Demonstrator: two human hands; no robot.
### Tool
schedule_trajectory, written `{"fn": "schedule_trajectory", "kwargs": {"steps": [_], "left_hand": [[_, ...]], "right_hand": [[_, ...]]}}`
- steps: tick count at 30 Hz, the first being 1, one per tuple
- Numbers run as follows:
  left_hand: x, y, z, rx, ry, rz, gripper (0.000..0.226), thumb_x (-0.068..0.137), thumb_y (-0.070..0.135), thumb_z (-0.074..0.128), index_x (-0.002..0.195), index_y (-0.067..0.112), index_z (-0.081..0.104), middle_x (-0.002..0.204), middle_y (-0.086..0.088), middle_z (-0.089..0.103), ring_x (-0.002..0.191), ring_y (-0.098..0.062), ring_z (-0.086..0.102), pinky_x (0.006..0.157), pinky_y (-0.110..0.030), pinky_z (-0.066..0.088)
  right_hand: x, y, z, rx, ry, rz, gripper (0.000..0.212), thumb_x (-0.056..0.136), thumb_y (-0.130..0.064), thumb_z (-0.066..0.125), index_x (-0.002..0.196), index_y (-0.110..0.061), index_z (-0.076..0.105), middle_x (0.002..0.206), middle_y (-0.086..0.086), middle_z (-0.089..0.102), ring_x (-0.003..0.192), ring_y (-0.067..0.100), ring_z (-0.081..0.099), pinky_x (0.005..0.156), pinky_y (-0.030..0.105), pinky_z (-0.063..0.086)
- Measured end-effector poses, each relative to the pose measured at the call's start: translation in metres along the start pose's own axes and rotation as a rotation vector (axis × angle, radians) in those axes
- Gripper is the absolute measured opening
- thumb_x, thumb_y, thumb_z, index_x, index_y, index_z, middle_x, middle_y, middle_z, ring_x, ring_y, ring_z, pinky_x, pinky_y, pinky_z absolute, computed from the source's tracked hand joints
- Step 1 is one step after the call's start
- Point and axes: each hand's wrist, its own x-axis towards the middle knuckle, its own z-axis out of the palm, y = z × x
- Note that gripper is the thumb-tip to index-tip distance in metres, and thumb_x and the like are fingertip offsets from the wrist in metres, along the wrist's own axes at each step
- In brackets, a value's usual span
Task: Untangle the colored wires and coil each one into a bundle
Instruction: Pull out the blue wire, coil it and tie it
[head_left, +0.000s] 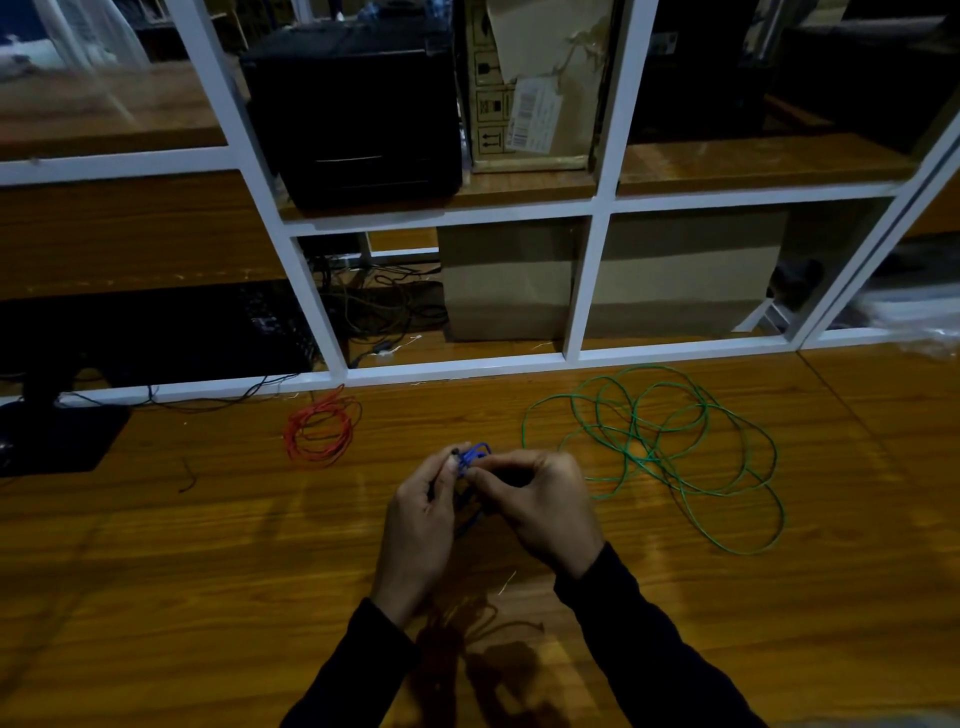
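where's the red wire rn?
Head view: the red wire lies coiled on the wooden table, left of both hands, near the white frame, well apart from the green wire.

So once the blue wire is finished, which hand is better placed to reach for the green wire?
The right hand, probably. The loose green wire lies spread on the table just to its right, while the left hand sits nearer the coiled red wire. Both hands now grip the blue wire.
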Motion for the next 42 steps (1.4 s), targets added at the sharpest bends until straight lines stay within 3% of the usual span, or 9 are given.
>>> {"fn": "schedule_trajectory", "kwargs": {"steps": [9, 15, 18, 21, 25, 33, 39, 42], "left_hand": [[0.000, -0.002, 0.000, 0.058, -0.001, 0.023, 0.034, 0.104, 0.030, 0.044, 0.132, 0.024, 0.063, 0.120, 0.011, 0.067, 0.106, 0.000, 0.064, 0.086, -0.031, 0.059], [-0.001, -0.004, 0.000, 0.075, -0.025, 0.040, 0.036, 0.103, 0.031, 0.045, 0.134, 0.024, 0.061, 0.125, 0.006, 0.067, 0.110, -0.003, 0.064, 0.088, -0.031, 0.059], [-0.002, -0.003, 0.000, 0.073, -0.037, 0.040, 0.037, 0.102, 0.037, 0.043, 0.132, 0.027, 0.062, 0.123, 0.011, 0.066, 0.110, -0.001, 0.063, 0.089, -0.029, 0.058], [0.000, -0.001, -0.001, 0.058, -0.022, 0.027, 0.028, 0.105, 0.029, 0.044, 0.125, 0.036, 0.061, 0.117, 0.019, 0.064, 0.105, 0.005, 0.063, 0.086, -0.025, 0.057], [0.002, 0.000, -0.002, 0.055, 0.011, 0.023, 0.029, 0.105, 0.027, 0.045, 0.126, 0.029, 0.064, 0.116, 0.017, 0.065, 0.104, 0.007, 0.062, 0.085, -0.023, 0.056], [0.001, 0.002, -0.002, 0.061, -0.004, 0.031, 0.025, 0.105, 0.027, 0.045, 0.119, 0.040, 0.060, 0.114, 0.022, 0.063, 0.103, 0.008, 0.062, 0.081, -0.018, 0.055], [-0.007, 0.002, 0.000, 0.103, -0.053, 0.072, 0.031, 0.100, 0.043, 0.042, 0.123, 0.040, 0.062, 0.111, 0.019, 0.068, 0.101, 0.002, 0.066, 0.082, -0.033, 0.061], [-0.009, 0.003, 0.000, 0.175, -0.066, 0.135, 0.029, 0.104, 0.031, 0.043, 0.125, 0.032, 0.063, 0.110, 0.013, 0.070, 0.097, 0.000, 0.067, 0.079, -0.038, 0.061]], "right_hand": [[0.005, 0.002, 0.004, -0.004, -0.003, 0.010, 0.009, 0.084, -0.023, 0.076, 0.089, -0.018, 0.081, 0.082, -0.005, 0.077, 0.073, 0.007, 0.073, 0.067, 0.041, 0.062], [0.003, -0.004, 0.006, 0.010, -0.012, 0.024, 0.008, 0.085, -0.018, 0.075, 0.090, -0.016, 0.081, 0.082, -0.005, 0.077, 0.073, 0.004, 0.073, 0.069, 0.036, 0.062], [0.004, -0.003, 0.005, 0.001, 0.008, 0.024, 0.008, 0.084, -0.021, 0.075, 0.088, -0.017, 0.081, 0.080, -0.006, 0.077, 0.072, 0.006, 0.073, 0.068, 0.040, 0.062], [0.003, -0.004, 0.005, -0.026, 0.015, 0.015, 0.008, 0.083, -0.024, 0.076, 0.087, -0.019, 0.081, 0.080, -0.007, 0.077, 0.071, 0.004, 0.072, 0.068, 0.040, 0.062], [0.003, -0.005, 0.004, -0.044, 0.017, 0.011, 0.009, 0.083, -0.026, 0.076, 0.088, -0.020, 0.081, 0.082, -0.008, 0.077, 0.072, 0.003, 0.072, 0.068, 0.039, 0.061], [0.003, -0.008, 0.004, -0.068, 0.017, -0.002, 0.009, 0.085, -0.023, 0.075, 0.089, -0.018, 0.080, 0.083, -0.006, 0.077, 0.072, 0.003, 0.071, 0.068, 0.035, 0.062], [0.006, -0.013, 0.003, -0.017, 0.035, 0.008, 0.007, 0.085, -0.018, 0.075, 0.091, -0.014, 0.079, 0.084, -0.004, 0.077, 0.072, 0.005, 0.072, 0.065, 0.030, 0.062], [0.010, -0.015, 0.000, -0.039, -0.004, 0.043, 0.015, 0.087, -0.019, 0.074, 0.101, -0.014, 0.072, 0.077, -0.010, 0.072, 0.070, -0.001, 0.069, 0.063, 0.017, 0.057]]}}
